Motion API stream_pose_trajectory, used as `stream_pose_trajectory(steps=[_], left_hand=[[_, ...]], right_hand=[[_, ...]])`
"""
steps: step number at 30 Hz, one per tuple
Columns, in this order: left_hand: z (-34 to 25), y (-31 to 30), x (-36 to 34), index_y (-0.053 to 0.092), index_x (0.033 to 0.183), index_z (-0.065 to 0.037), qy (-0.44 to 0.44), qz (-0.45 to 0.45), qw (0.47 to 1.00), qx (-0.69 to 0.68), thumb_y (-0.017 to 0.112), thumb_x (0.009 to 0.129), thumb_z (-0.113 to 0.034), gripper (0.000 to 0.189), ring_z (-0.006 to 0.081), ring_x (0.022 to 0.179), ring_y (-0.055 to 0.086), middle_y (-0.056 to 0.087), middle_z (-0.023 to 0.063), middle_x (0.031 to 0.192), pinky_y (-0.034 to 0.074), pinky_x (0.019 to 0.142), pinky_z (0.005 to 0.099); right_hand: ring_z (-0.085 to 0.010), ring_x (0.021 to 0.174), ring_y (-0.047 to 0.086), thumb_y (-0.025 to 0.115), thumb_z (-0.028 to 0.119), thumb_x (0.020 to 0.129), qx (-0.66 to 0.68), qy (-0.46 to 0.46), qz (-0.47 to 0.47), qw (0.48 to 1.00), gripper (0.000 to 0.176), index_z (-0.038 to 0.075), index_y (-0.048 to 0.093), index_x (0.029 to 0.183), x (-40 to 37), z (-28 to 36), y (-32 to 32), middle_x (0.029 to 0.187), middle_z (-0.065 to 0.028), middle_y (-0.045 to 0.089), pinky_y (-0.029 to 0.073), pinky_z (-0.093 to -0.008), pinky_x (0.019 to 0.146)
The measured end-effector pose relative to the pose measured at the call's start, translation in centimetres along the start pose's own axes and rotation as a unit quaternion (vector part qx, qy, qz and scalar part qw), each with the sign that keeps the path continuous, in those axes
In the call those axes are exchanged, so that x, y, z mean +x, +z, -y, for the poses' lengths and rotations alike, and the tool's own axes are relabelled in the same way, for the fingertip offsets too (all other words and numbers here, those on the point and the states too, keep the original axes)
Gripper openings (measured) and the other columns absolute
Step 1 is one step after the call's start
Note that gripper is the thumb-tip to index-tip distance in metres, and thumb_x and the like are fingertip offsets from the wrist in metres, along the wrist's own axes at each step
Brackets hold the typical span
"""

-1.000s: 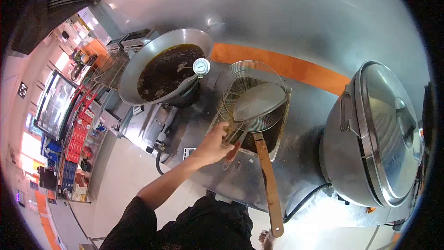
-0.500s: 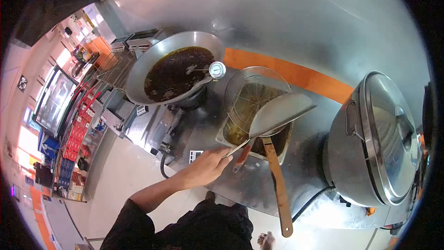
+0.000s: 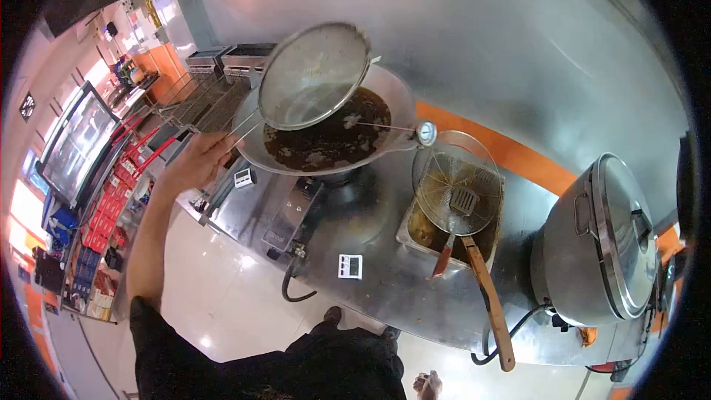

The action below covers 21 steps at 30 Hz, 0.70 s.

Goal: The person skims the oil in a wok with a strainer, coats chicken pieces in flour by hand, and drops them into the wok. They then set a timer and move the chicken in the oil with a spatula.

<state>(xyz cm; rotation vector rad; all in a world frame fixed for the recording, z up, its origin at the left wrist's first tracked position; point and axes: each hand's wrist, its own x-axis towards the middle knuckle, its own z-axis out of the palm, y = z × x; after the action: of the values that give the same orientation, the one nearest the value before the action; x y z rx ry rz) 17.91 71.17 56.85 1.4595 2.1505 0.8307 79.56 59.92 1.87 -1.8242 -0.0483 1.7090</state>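
My left hand [image 3: 198,164] is closed round the thin metal handle of a round fine-mesh strainer [image 3: 315,74]. The strainer is held tilted above a wide wok [image 3: 404,100] of dark oil [image 3: 296,144] and hides part of it. A dial thermometer [image 3: 426,133] rests on the wok's right rim, its probe reaching over the oil. Low at the bottom edge hangs my right hand [image 3: 427,384], partly cut off, with its fingers curled in; what it holds, if anything, cannot be made out.
A wire skimmer [image 3: 480,274] with a wooden handle and a slotted turner [image 3: 442,259] lie over a metal pan [image 3: 498,211]. A large lidded pot [image 3: 566,259] stands at right. A white timer [image 3: 350,267] is on the steel counter [image 3: 392,289]; another timer [image 3: 244,178] sits beside the wok.
My left hand has lifted the strainer off the pan and carried it left, over the wok. The skimmer and turner are uncovered now. The view has shifted left; my right hand stays low.
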Motion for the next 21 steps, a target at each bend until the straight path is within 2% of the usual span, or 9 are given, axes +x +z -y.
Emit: stream_pose_trajectory(steps=[1,3,4,6,11,13,17,19,21], left_hand=[[3.8,-1.5,2.1,0.059,0.094,-0.003,0.005,-0.001,1.000,-0.007,0.042,0.090,-0.032,0.033,0.0066,0.041,0.036,0.039,-0.0019,0.052,0.029,0.038,0.0236],[11.6,-2.9,6.3,0.059,0.090,-0.001,0.253,-0.002,0.949,0.189,0.044,0.089,-0.030,0.033,0.0102,0.045,0.040,0.040,0.0010,0.052,0.034,0.043,0.0277],[11.8,-3.5,6.6,0.059,0.090,-0.001,0.259,-0.002,0.948,0.185,0.044,0.089,-0.030,0.033,0.0102,0.045,0.040,0.040,0.0010,0.052,0.034,0.043,0.0277],[11.8,-4.6,7.0,0.059,0.088,0.000,0.119,0.083,0.972,0.186,0.045,0.088,-0.030,0.033,0.0164,0.050,0.043,0.046,0.0071,0.054,0.037,0.050,0.0324],[13.9,-5.4,8.5,0.060,0.088,-0.001,0.199,0.094,0.940,0.261,0.044,0.087,-0.029,0.032,0.0298,0.061,0.053,0.057,0.0154,0.068,0.043,0.063,0.0378],[13.3,-5.1,9.6,0.060,0.091,-0.003,0.208,0.122,0.919,0.312,0.043,0.086,-0.028,0.030,0.0367,0.079,0.056,0.059,0.0188,0.082,0.045,0.074,0.0414],[12.0,-3.0,11.2,0.059,0.090,-0.003,0.247,0.080,0.903,0.343,0.042,0.087,-0.026,0.029,0.0364,0.083,0.056,0.059,0.0194,0.086,0.045,0.074,0.0430],[10.8,-2.3,12.1,0.059,0.098,-0.004,0.187,0.141,0.903,0.359,0.041,0.087,-0.024,0.029,0.0380,0.083,0.055,0.058,0.0213,0.087,0.043,0.077,0.0440],[11.5,-1.4,13.5,0.058,0.098,-0.003,0.201,0.134,0.906,0.347,0.041,0.087,-0.023,0.029,0.0378,0.084,0.055,0.058,0.0217,0.087,0.043,0.077,0.0440]], right_hand=[[-0.0178,0.033,0.039,0.043,0.035,0.080,0.027,0.023,0.014,0.999,0.038,-0.001,0.052,0.070,-0.2,-0.5,0.3,0.047,-0.0076,0.045,0.032,-0.0283,0.032],[-0.0179,0.033,0.039,0.043,0.035,0.080,-0.001,-0.010,-0.017,1.000,0.038,-0.001,0.051,0.069,-1.8,-1.7,2.2,0.047,-0.0077,0.046,0.032,-0.0284,0.032],[-0.0181,0.033,0.039,0.043,0.034,0.081,-0.030,-0.035,-0.047,0.998,0.038,-0.001,0.051,0.069,-3.0,-2.2,3.6,0.048,-0.0077,0.046,0.032,-0.0284,0.032],[-0.0182,0.032,0.037,0.043,0.034,0.081,-0.027,-0.037,-0.075,0.996,0.038,0.000,0.050,0.068,-3.9,-3.9,4.9,0.047,-0.0075,0.045,0.031,-0.0274,0.032],[-0.0188,0.046,0.046,0.050,0.034,0.084,0.051,-0.085,0.043,0.994,0.035,0.005,0.049,0.065,-8.2,-9.5,5.5,0.055,-0.0055,0.047,0.039,-0.0297,0.040],[-0.0185,0.045,0.045,0.046,0.040,0.086,0.067,-0.031,-0.012,0.997,0.038,0.006,0.051,0.069,-10.7,-10.1,6.9,0.055,-0.0057,0.049,0.039,-0.0293,0.041],[-0.0175,0.044,0.043,0.045,0.043,0.086,0.038,-0.054,-0.009,0.998,0.040,0.007,0.050,0.068,-11.4,-12.5,7.8,0.054,-0.0042,0.048,0.038,-0.0286,0.041],[-0.0171,0.043,0.042,0.044,0.044,0.086,0.034,-0.074,-0.002,0.997,0.041,0.008,0.050,0.067,-10.3,-13.8,7.2,0.053,-0.0035,0.047,0.037,-0.0284,0.041],[-0.0166,0.043,0.042,0.044,0.046,0.086,0.030,-0.091,0.008,0.995,0.042,0.009,0.050,0.066,-9.3,-15.0,6.5,0.052,-0.0029,0.046,0.036,-0.0282,0.040]])
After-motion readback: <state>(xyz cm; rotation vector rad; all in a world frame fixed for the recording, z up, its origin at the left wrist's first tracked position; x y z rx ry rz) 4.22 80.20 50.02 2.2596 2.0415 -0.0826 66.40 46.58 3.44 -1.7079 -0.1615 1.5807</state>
